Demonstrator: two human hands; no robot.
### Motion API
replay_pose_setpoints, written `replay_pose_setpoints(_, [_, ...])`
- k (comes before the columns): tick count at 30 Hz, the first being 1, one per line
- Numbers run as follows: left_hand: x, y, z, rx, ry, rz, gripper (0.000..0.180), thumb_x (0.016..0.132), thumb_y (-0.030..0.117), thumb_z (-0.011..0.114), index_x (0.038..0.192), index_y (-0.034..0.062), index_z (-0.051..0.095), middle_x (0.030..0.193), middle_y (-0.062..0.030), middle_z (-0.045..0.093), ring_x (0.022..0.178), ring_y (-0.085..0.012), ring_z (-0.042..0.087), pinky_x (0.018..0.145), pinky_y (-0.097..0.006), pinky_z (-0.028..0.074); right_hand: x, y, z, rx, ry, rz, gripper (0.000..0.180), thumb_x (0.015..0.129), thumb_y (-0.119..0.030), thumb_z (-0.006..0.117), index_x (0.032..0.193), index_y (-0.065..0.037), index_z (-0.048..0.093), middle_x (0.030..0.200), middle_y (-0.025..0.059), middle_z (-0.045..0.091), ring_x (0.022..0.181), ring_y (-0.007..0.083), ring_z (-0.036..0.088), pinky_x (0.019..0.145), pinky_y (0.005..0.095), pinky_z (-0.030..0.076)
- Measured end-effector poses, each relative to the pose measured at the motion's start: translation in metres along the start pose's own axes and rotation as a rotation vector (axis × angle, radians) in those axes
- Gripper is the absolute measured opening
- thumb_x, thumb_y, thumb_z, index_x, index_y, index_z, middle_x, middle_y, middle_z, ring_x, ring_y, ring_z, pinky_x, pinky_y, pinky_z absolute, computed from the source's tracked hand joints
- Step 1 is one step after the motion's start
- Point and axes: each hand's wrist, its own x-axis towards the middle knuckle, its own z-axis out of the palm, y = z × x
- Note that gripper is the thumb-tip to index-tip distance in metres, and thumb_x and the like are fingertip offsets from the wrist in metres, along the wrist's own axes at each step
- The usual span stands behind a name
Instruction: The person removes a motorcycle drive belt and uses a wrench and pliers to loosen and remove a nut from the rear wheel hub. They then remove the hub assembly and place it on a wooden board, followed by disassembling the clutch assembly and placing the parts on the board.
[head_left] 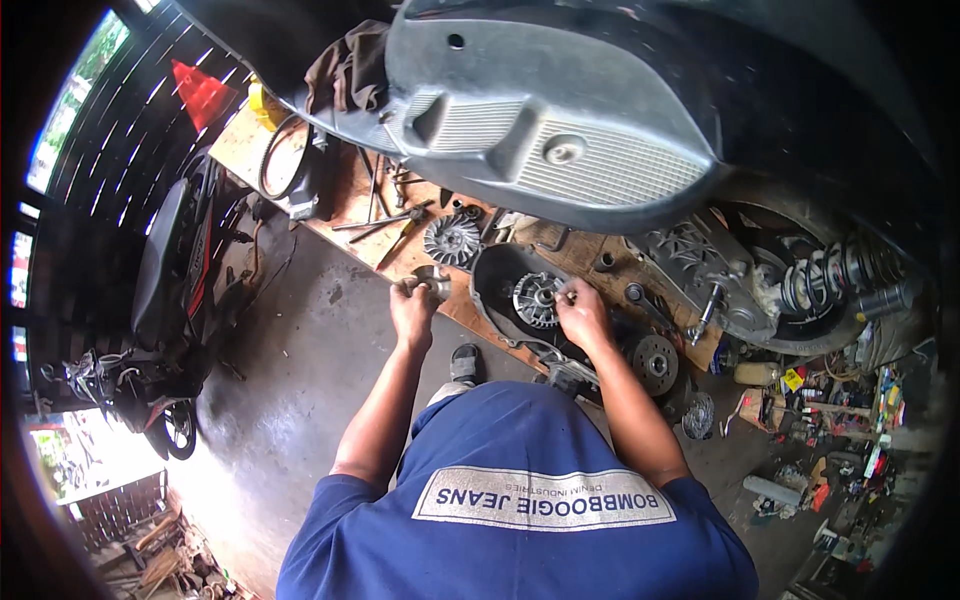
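My left hand (412, 302) is closed around a small round metal part (437, 284), held just off the near edge of the wooden bench (462, 312). My right hand (584, 314) is closed at the right side of a finned round metal pulley part (536, 301); what its fingertips pinch is too small to make out. That pulley part lies over a dark crankcase cover (492, 270), in front of my body. Between my hands and the scooter, a silver fan-bladed disc (452, 241) rests on the bench.
A scooter's footboard (600, 150) overhangs the bench. Its rear shock absorber (810, 283) is at the right. Hand tools and a screwdriver (402, 240) lie behind my left hand, with a drive belt (275, 160) farther left. Another motorcycle (165, 270) stands left; clutter covers the right floor.
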Motion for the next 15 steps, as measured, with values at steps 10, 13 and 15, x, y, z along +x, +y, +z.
replay_pose_setpoints(10, [0.006, 0.0, 0.008, 0.685, -0.017, 0.134, 0.029, 0.088, 0.021, 0.066, 0.109, 0.0012, 0.067, 0.107, -0.0197, 0.07, 0.099, -0.0337, 0.068, 0.088, -0.04, 0.051, -0.006, 0.005, 0.004, 0.073, 0.122, 0.085, 0.015, 0.085, -0.017, 0.068, 0.096, -0.006, 0.067, 0.091, 0.0203, 0.069, 0.088, 0.037, 0.067, 0.077, 0.0438, 0.05])
replay_pose_setpoints(13, [0.01, -0.006, 0.005, 0.777, -0.018, 0.377, 0.031, 0.086, 0.019, 0.067, 0.112, 0.0006, 0.066, 0.113, -0.0199, 0.066, 0.102, -0.0357, 0.065, 0.09, -0.041, 0.05, -0.008, -0.004, 0.003, 0.121, 0.159, 0.035, 0.015, 0.085, -0.017, 0.069, 0.094, -0.005, 0.068, 0.085, 0.0179, 0.07, 0.08, 0.033, 0.068, 0.073, 0.0416, 0.051])
replay_pose_setpoints(15, [0.009, -0.01, 0.002, 0.785, -0.009, 0.486, 0.034, 0.085, 0.018, 0.068, 0.114, -0.0003, 0.065, 0.115, -0.0209, 0.063, 0.105, -0.0355, 0.062, 0.091, -0.043, 0.049, -0.006, -0.01, 0.004, 0.157, 0.139, 0.038, 0.015, 0.084, -0.017, 0.07, 0.093, -0.005, 0.068, 0.084, 0.017, 0.07, 0.079, 0.0311, 0.068, 0.072, 0.0405, 0.05])
